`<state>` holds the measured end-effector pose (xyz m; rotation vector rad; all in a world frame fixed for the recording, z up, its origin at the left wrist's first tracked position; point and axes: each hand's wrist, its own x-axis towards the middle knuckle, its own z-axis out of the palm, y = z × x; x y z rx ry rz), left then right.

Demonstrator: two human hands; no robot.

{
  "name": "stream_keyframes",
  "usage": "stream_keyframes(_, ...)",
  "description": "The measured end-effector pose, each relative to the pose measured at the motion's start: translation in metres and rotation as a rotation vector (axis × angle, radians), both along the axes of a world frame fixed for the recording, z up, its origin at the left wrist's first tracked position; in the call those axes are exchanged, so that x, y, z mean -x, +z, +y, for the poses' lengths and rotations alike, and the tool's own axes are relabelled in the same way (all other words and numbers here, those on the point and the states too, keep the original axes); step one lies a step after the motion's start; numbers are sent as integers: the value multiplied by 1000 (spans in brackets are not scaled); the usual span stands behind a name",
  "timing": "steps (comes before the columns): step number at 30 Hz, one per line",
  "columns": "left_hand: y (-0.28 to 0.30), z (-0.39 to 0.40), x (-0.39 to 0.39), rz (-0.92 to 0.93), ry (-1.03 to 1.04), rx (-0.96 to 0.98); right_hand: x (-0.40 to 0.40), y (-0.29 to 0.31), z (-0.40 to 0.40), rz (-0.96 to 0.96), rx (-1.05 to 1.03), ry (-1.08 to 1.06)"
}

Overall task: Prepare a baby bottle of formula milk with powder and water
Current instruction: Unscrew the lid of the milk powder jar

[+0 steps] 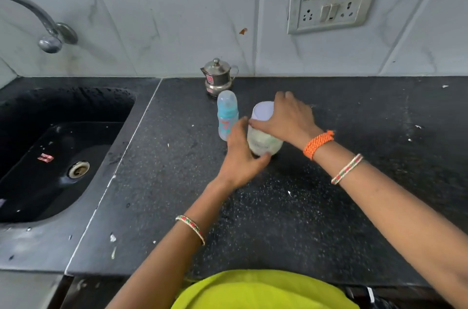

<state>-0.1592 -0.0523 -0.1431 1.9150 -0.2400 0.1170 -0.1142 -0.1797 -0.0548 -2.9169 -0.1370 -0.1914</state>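
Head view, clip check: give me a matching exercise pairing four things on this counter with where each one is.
Things:
1. Clear baby bottle with blue print
2. Small steel lidded pot
3. Translucent white-lidded plastic jar
4. Round metal drain

Places:
A. in the black sink
B. between both hands
C. against the tiled wall
D. just left of the jar

Pairs: 1-D, 2-C, 3-B, 4-A

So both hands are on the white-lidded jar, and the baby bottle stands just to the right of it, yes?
Not quite. The head view shows the baby bottle standing to the left of the jar, not the right. The left hand holds the jar's body and the right hand grips its white lid.
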Motion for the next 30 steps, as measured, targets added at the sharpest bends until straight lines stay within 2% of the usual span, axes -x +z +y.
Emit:
stream_keyframes(2,-14,-2,-2,41,14,-21,13,-8,9,-44,18,19)
stream_keyframes(6,-9,-5,-1,70,28,164,23,-17,22,-85,47,45)
stream_keyframes(13,-9,2,-9,76,121,15,17,-24,17,-123,17,113)
stream_keyframes(24,-7,-2,-10,78,189,-25,-3,-34,4,-187,-33,280)
stream_keyframes(30,-11,1,-10,51,232,-71,-11,-30,4,-203,-79,465)
